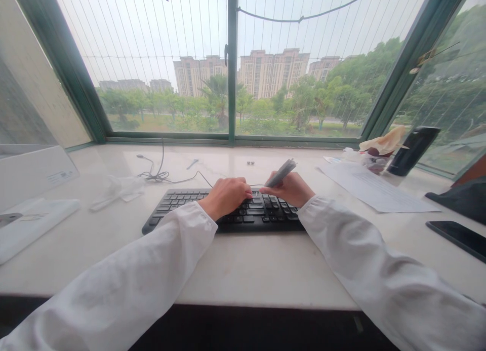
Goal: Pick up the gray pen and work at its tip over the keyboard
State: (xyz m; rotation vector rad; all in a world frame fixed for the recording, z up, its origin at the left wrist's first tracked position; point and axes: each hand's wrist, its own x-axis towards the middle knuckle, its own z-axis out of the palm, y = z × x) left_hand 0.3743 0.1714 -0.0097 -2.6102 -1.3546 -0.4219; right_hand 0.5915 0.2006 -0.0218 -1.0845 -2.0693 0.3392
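The black keyboard (pixel 248 219) lies beneath both grips on the desk (pixel 258 270), its long axis running left to right; the right grip (pixel 293 189), nearer the number pad, is closed around a grey tool (pixel 281 172) slanting down leftward towards the keys; the left grip (pixel 228 196) has curled fingertips just beside the tool's lower end; whether they pinch anything, one cannot tell.

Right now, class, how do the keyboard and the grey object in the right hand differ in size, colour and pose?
The keyboard is far larger than the grey object. The keyboard is black; the object is grey. The keyboard lies on the white surface, while the object is held tilted in the right hand.
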